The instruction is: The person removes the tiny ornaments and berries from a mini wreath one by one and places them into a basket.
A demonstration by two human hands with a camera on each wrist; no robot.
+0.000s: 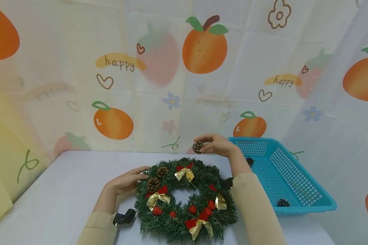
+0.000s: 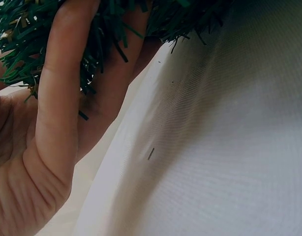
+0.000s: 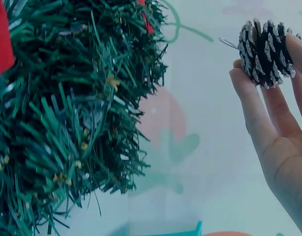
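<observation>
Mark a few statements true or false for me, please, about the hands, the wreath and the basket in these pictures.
1. The right hand holds a pine cone. True.
2. The left hand touches the wreath. True.
3. The blue basket stands on the person's left of the wreath. False: it stands on the right.
4. The held pine cone is pressed against the greenery. False: the right wrist view shows a gap between them.
5. The wreath carries red and gold bows. True.
6. Every pine cone in sight is on the wreath. False: two loose cones also show in the basket, and one is in the right hand.
</observation>
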